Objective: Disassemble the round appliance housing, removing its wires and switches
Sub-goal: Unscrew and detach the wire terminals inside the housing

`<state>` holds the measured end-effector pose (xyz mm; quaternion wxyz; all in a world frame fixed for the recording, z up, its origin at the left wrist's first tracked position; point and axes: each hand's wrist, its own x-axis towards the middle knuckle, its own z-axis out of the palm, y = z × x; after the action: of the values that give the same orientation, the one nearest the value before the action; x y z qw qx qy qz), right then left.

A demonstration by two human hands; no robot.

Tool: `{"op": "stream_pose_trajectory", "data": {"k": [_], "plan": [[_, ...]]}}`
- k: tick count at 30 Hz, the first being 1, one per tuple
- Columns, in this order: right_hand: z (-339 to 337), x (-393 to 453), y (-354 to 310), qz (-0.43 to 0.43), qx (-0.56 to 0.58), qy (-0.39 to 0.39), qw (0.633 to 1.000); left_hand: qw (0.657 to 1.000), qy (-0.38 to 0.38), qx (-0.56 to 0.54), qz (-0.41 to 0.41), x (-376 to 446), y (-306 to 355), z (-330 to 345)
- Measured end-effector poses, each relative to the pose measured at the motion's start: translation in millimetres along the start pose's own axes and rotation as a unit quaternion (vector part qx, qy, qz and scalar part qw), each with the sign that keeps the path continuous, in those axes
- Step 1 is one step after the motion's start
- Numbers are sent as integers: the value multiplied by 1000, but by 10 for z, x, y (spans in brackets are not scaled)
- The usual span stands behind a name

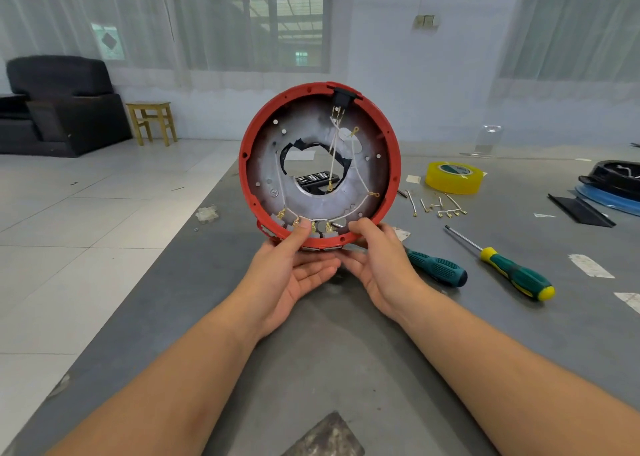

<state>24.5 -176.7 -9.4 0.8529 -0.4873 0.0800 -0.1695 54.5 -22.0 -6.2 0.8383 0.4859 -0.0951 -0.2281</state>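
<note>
Both hands, left hand (pixel 294 272) and right hand (pixel 375 265), grip the housing (pixel 320 164) upright, open face seemingly toward the camera.

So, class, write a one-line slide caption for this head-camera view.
Both hands hold the red round housing upright by its lower rim, white wires still inside, two screwdrivers on the table.

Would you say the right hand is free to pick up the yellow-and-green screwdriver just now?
Probably not yet: the right hand is gripping the red housing together with the left hand. Otherwise the screwdriver lies uncovered on the table to its right.
</note>
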Motion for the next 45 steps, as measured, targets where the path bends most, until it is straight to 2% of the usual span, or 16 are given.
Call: {"op": "stream_pose_trajectory", "data": {"k": [4,9,16,25,45], "plan": [[4,-8,-34,15,-19,-30,999,1000,19,-5,-7,19,30,-49],[-14,11,-61,-6,-64,-13,998,999,31,-21,-18,22,72,-73],[-38,-24,-58,-5,-78,-29,997,996,-13,-46,-78,11,107,-120],[-36,-21,-72,4,-73,-36,997,996,-23,-23,-83,55,83,-147],[-55,-29,-54,3,-63,-36,997,990,-44,-55,-119,47,128,-178]]}}
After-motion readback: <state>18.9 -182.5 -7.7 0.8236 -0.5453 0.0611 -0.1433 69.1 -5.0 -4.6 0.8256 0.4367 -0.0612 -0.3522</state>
